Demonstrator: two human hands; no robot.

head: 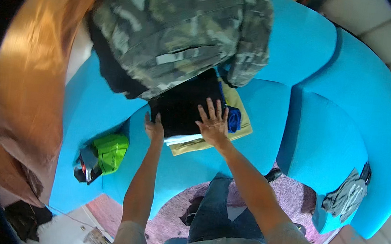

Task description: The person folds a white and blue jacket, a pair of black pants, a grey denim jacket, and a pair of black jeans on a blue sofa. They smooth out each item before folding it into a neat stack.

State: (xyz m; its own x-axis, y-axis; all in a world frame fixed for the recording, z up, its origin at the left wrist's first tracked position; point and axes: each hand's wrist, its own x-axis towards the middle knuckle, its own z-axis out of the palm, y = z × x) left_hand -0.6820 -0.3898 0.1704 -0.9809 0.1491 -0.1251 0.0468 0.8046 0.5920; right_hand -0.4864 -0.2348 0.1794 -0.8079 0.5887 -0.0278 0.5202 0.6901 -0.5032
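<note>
A folded black garment (183, 103) tops a stack of folded clothes on the turquoise sofa. My right hand (214, 124) lies flat on its right part, fingers spread. At the garment's lower left edge is my left hand (154, 128), thumb and forefinger apart; its other fingers are hard to make out. Beneath the black cloth, a white fabric edge (183, 140) and a larger khaki folded cloth (239, 126) stick out. A rolled blue cloth (233, 120) sits right of my right hand. The camouflage jacket (176, 30) overlaps the stack's far end.
The curved turquoise sofa (257, 150) wraps around in front of me. On its left part lies a green bag (110, 152) beside dark items. A crumpled grey garment (347, 195) rests at the far right. Brown curtain-like fabric (29, 104) hangs along the left; a purple rug (291, 193) covers floor below.
</note>
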